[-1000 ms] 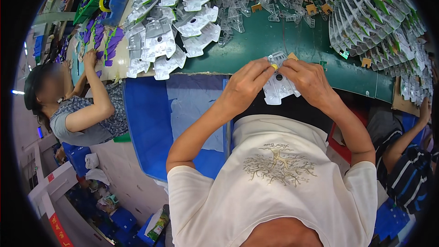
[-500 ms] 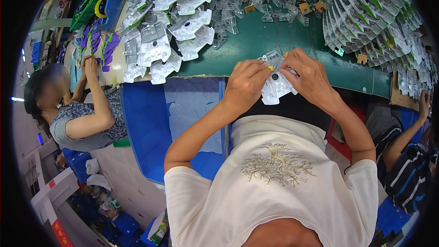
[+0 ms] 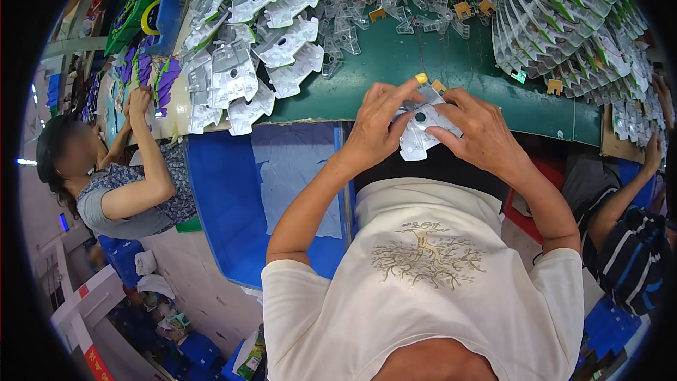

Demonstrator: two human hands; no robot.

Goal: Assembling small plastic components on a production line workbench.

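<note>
Over on the left, pale shells (image 3: 234, 79) overlap on the tabletop (image 3: 338, 99); by its near edge, the left hand (image 3: 377, 118) pinches a plastic housing (image 3: 431, 116), the right hand's (image 3: 486, 130) grip pinching its other side.

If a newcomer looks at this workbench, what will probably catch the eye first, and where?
Probably the fanned green-edged plastic parts, stacked at upper right. Then the bright yellow fingertip of the left hand, which holds a pale part together with the right hand at the near edge of the green table.
</note>
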